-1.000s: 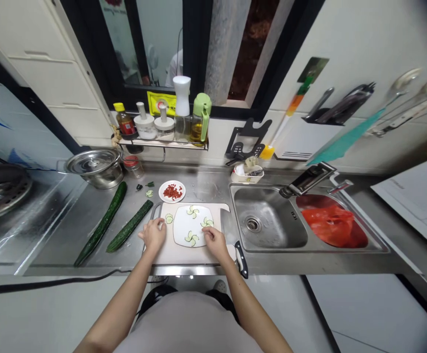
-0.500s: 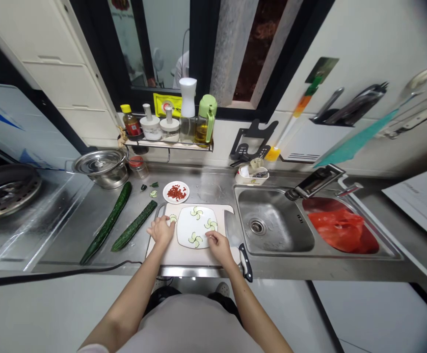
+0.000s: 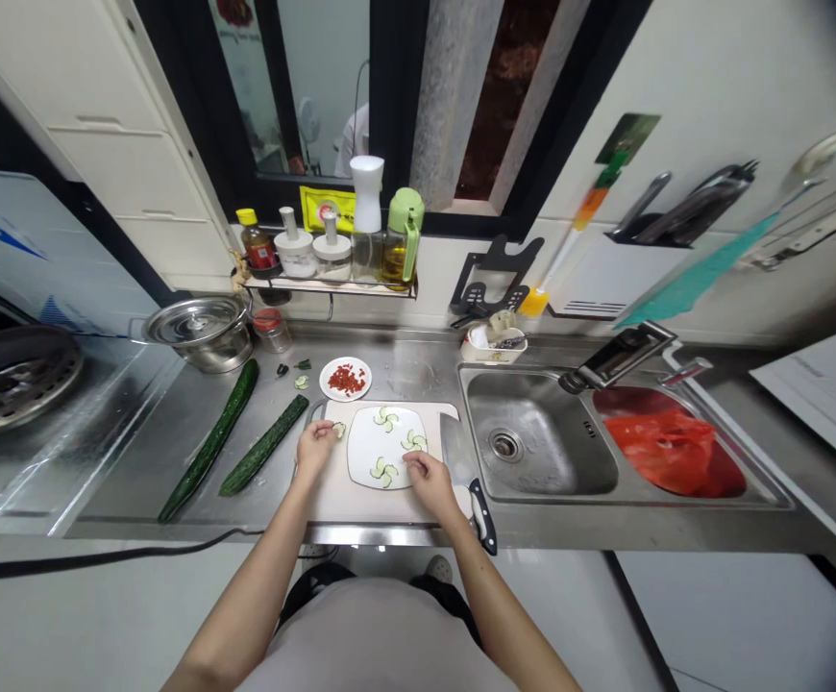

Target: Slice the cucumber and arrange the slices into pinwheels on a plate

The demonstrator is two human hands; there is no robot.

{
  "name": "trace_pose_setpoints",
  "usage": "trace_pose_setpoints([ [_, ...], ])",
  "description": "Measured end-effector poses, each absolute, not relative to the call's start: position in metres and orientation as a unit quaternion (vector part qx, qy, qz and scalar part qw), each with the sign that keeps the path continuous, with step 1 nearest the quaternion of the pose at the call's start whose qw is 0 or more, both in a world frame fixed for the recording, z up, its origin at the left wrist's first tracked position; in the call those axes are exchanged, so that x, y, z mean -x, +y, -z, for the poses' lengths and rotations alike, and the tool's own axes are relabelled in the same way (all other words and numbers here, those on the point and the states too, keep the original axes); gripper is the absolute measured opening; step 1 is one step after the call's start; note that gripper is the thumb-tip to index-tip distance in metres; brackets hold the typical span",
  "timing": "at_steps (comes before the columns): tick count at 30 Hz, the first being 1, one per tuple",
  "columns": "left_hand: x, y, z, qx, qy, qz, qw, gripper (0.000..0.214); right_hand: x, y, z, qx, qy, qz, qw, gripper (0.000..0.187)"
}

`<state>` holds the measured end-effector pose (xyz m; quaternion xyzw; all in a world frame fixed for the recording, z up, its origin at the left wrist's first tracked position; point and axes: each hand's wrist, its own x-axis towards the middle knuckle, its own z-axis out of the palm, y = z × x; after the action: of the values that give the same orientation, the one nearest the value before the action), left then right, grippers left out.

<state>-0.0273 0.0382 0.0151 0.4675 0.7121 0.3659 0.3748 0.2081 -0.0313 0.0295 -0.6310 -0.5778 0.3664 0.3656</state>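
Note:
A white square plate lies on the pale cutting board, bearing three pinwheels of thin cucumber pieces. At the board's left side, my left hand has its fingertips closed at a small cucumber slice beside the plate. My right hand hovers over the plate's lower right edge, thumb and finger pinched near the right-hand pinwheel; whatever is between them is too small to make out. A knife with a black handle lies along the board's right side.
Behind the board sits a small plate of red berries. Two whole cucumbers lie to the left, near a lidded steel pot. On the right is a sink with a red plastic bag. A condiment shelf hangs above.
My left hand has drawn its fingers together and shifted slightly, its fingertips now pinched at the cucumber slice. My right hand stays nearly in place by the plate's edge.

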Motion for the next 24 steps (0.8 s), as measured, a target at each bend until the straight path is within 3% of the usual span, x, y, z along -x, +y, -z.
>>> trace_pose_setpoints([
  [4, 0.026, 0.035, -0.036, -0.420, 0.610, -0.460, 0.489, 0.044, -0.198, -0.017, -0.048, 0.619, -0.593, -0.353, 0.375, 0.024],
  [8, 0.018, 0.029, -0.062, -0.432, 0.557, -0.459, 0.541, 0.045, -0.182, 0.000, -0.072, 0.595, -0.617, -0.339, 0.388, 0.024],
  [14, 0.008, 0.024, -0.083, -0.459, 0.525, -0.442, 0.564, 0.040, -0.160, 0.014, -0.093, 0.547, -0.661, -0.341, 0.384, 0.019],
  [24, 0.006, 0.023, -0.077, -0.477, 0.506, -0.430, 0.576, 0.043, -0.158, 0.017, -0.082, 0.513, -0.627, -0.426, 0.402, 0.015],
])
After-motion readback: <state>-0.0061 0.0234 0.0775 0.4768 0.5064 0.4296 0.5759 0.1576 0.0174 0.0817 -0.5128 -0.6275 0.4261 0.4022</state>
